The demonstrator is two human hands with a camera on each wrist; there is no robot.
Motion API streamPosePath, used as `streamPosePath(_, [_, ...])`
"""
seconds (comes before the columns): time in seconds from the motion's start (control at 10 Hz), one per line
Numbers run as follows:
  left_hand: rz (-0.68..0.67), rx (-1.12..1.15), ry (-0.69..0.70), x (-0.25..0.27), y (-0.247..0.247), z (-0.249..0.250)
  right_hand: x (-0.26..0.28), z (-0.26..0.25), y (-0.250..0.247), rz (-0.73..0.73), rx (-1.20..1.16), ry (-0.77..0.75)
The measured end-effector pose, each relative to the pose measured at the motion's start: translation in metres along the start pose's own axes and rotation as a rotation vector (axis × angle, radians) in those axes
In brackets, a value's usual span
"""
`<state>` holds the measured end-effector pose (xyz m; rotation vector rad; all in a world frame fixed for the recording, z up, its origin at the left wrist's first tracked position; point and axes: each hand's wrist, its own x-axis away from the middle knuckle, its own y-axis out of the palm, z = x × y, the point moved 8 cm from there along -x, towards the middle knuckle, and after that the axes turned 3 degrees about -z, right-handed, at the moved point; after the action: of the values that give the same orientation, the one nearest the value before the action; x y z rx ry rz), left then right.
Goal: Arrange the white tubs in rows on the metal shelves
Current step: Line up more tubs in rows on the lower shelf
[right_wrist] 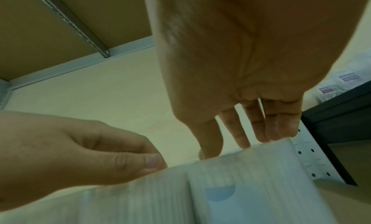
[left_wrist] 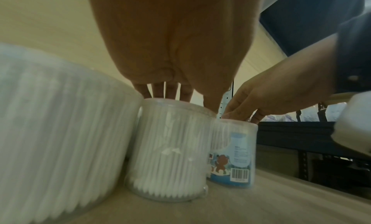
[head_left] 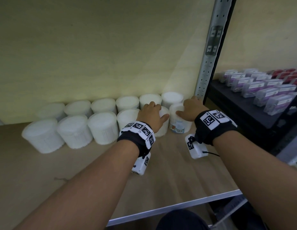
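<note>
- Gripping a plain tub from above: the left hand, near the front row's right end on the shelf.
- The right hand clasps the labelled tub just beside it: blue label, cartoon bear, barcode, writing unreadable.

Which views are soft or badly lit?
Head: dim, with a light patch on the wall above the tubs. Left wrist: nearest tub blurred, labelled tub readable. Right wrist: tubs smeared, left hand sharper, green cast.

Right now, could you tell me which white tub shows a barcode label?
The front-row tub under the right hand, nearest the metal upright; the others look plain white.
</note>
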<state>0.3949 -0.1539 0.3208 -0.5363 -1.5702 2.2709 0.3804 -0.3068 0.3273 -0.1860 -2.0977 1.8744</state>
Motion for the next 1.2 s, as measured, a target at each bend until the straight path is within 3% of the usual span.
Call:
streamPosePath(0.3, [0.014, 0.004, 0.004, 0.0, 0.0, -0.001, 0.005, -0.003, -0.007, 0.007, -0.016, -0.03])
streamPosePath(0.6, [0.011, 0.004, 0.006, 0.0, -0.001, -0.001, 0.011, -0.009, -0.011, -0.079, -0.117, -0.12])
streamPosePath(0.8, [-0.003, 0.004, 0.006, -0.001, -0.001, 0.0, 0.009, -0.007, -0.019, 0.061, -0.149, -0.024])
streamPosePath(0.9, [0.001, -0.001, 0.005, -0.002, 0.0, 0.0, 0.004, -0.006, -0.006, -0.003, -0.08, 0.023])
streamPosePath(1.2, [0.007, -0.004, 0.015, -0.002, 0.0, -0.002, 0.002, -0.008, -0.004, 0.015, 0.001, 0.005])
